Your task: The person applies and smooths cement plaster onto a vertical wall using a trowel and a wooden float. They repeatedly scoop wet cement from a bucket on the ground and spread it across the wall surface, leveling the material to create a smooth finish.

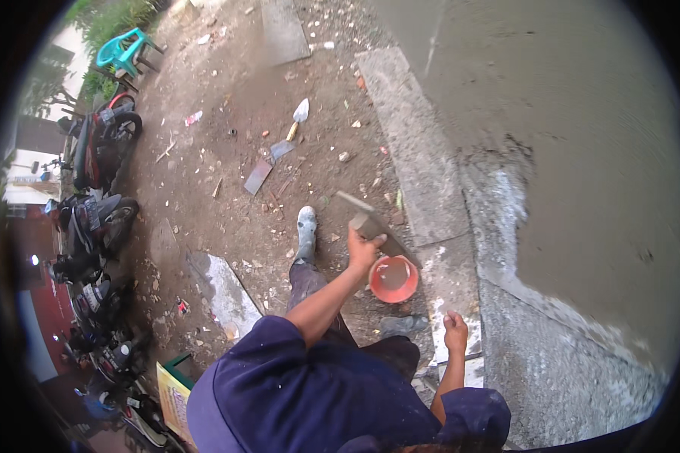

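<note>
My left hand (364, 248) is closed around a plastering float (389, 240), a long flat board with a block-like grip. The float is held tilted above the ground, beside and partly over a small orange-red bucket (394, 296) with greyish-brown stuff inside. My right hand (455, 331) is lower and to the right, over the pale slab edge. Its fingers are curled in, and nothing shows in them. One grey-smeared boot (307, 230) stands on the dirt to the left of the float; the other boot (404, 326) is below the bucket.
Wet grey concrete (589, 174) spreads on the right, bordered by rough slabs (415, 143). A pointed trowel (301, 112) and a flat rectangular plate (258, 176) lie on the dirt ahead. Parked motorcycles (98, 226) and a turquoise plastic chair (125, 53) line the left.
</note>
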{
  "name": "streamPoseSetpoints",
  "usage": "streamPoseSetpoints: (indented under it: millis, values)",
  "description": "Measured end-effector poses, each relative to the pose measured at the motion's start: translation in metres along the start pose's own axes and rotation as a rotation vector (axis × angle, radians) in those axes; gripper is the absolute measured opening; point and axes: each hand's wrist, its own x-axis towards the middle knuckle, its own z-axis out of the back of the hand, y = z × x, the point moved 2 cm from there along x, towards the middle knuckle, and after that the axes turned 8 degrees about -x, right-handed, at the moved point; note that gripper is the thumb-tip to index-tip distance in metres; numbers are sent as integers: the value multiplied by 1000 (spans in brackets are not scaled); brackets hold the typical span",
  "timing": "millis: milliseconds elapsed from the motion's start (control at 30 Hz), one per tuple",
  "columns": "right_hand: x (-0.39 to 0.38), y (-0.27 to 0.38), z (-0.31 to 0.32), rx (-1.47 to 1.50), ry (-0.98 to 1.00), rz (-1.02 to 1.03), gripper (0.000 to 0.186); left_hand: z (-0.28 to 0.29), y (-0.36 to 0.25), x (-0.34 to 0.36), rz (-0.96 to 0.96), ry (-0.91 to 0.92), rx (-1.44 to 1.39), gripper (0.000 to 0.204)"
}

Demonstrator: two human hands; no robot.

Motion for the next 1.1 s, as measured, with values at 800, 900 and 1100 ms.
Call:
streamPoseSetpoints:
  millis: [800,900,1100]
  values:
    - [542,688,-853,-953,334,643,63,351,100,324,409,-937,-379,48]
    - [555,670,-841,-893,210,605,54,343,90,333,388,-870,-369,42]
    - [554,598,-741,-813,170,838,47,313,91,328,420,-809,-297,44]
